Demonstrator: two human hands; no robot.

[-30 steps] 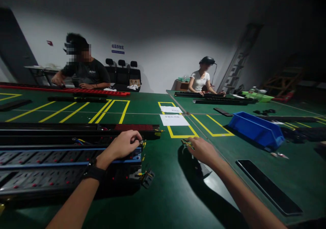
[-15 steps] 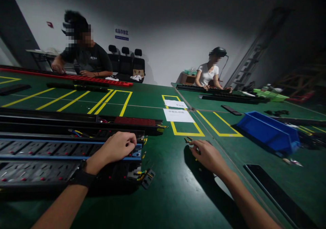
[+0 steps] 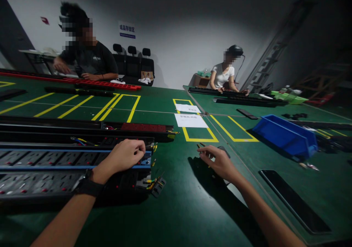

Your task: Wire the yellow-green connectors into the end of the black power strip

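My left hand (image 3: 128,153) rests with curled fingers on the right end of a blue-edged socket strip (image 3: 59,157); whatever its fingertips may hold is hidden. A second black socket strip (image 3: 35,183) lies nearer to me, with a loose end piece (image 3: 158,187) on wires at its right end. My right hand (image 3: 216,161) is over the green table, thumb and fingers closed around something too small to make out. Small brass-coloured pieces (image 3: 200,145) show at its fingertips.
A blue bin (image 3: 286,139) stands on the right, with a dark phone (image 3: 294,199) in front of it. White papers (image 3: 191,120) lie mid-table. Across the table, two people work at a red rail (image 3: 110,84) and black rails (image 3: 247,101). Another black strip (image 3: 90,129) lies behind the socket strips.
My right hand has lifted slightly off the table, its shadow now farther from it. My left hand stays on the strip end. The whole view has shifted a little.
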